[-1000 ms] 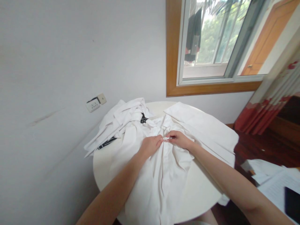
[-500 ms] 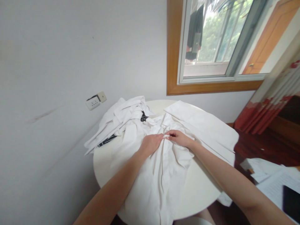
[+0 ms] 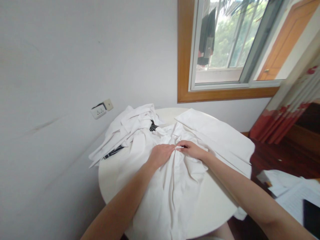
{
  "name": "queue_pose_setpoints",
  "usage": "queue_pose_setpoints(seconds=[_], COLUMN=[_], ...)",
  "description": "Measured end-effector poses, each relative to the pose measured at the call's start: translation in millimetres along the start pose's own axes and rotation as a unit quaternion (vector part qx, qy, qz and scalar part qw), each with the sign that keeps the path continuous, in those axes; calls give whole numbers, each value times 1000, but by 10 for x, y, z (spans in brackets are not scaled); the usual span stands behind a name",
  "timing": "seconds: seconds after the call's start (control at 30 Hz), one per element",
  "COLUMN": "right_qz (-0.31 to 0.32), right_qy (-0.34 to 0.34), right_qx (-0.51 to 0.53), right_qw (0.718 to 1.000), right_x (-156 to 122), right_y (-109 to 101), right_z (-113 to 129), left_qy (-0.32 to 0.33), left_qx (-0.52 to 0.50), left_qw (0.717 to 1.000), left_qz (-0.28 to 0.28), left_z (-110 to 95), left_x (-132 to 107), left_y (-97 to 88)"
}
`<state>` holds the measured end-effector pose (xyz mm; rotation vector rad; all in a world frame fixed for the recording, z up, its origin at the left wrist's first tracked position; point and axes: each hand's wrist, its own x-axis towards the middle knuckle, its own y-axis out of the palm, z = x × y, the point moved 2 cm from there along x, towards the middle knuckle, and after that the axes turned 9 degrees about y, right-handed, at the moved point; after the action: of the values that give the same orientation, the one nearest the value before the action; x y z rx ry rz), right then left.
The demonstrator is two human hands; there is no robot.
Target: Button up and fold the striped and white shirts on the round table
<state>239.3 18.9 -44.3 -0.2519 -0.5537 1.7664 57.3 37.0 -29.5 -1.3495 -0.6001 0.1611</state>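
Note:
A white shirt (image 3: 185,186) lies spread over the round table, its front running down toward me in long creases and hanging over the near edge. My left hand (image 3: 162,155) is closed on the fabric along the front edge, fingertips pinched. Touching it from the right, my right hand (image 3: 191,149) pinches the same strip of cloth. What sits exactly between the fingertips is too small to make out. A wide white sleeve (image 3: 217,131) stretches out to the right. At the left lies a heap of white cloth (image 3: 125,125), with black-and-white patterned fabric (image 3: 113,151) showing beneath.
The round cream table (image 3: 110,180) stands against the wall. A wall socket (image 3: 98,112) is above its left side. Papers (image 3: 287,186) and a dark flat object (image 3: 311,215) lie low at the right. A window (image 3: 225,43) and a red-and-white curtain (image 3: 272,123) are beyond.
Both hands stay at the same spot on the shirt, with only slight finger movement. The view has shifted very slightly.

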Motion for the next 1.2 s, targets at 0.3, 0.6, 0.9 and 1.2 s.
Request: queue_pose_setpoints(seconds=[0.3,0.6,0.9,1.2], right_qz=[-51,-86,-77,-48], right_qy=[-46,-69,16,15], right_qx=[-84,-138,-83,-29], right_qw=[994,984,993,998], right_x=[-47,-68,-10,-6], right_y=[-1,48,91,60], right_z=[68,135,66,28], left_qy=[-44,-81,-83,-47], left_qx=[-34,-46,-6,0], left_qw=[998,996,996,999], left_qz=[6,6,35,21], left_z=[-30,1,-37,-20], left_x=[9,-16,4,-4], left_y=[-68,-60,-61,-50])
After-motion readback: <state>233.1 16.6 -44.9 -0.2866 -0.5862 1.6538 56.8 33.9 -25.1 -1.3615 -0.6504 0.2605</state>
